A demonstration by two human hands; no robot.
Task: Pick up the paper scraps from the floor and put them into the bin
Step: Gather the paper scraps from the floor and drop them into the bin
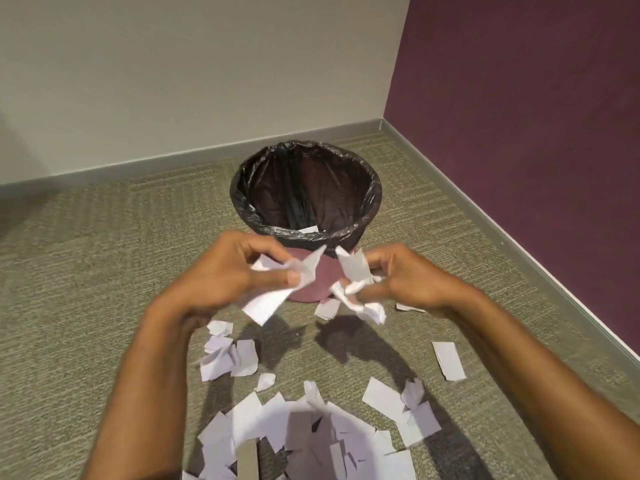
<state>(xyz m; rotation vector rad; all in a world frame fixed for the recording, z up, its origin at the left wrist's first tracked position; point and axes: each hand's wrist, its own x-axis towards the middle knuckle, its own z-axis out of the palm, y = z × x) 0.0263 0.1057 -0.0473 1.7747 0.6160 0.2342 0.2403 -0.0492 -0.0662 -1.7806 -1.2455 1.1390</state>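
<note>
A maroon bin lined with a black bag stands on the carpet ahead of me; a white scrap shows inside near its front rim. My left hand is shut on several white paper scraps, held just in front of the bin's side. My right hand grips a crumpled bunch of scraps beside it. Both hands are below the rim, close together. Many loose paper scraps lie on the floor near me, with a smaller cluster at the left.
Grey-green carpet covers the floor. A cream wall runs behind the bin and a purple wall closes the right side, meeting in a corner. Single scraps lie at the right and near the bin's foot.
</note>
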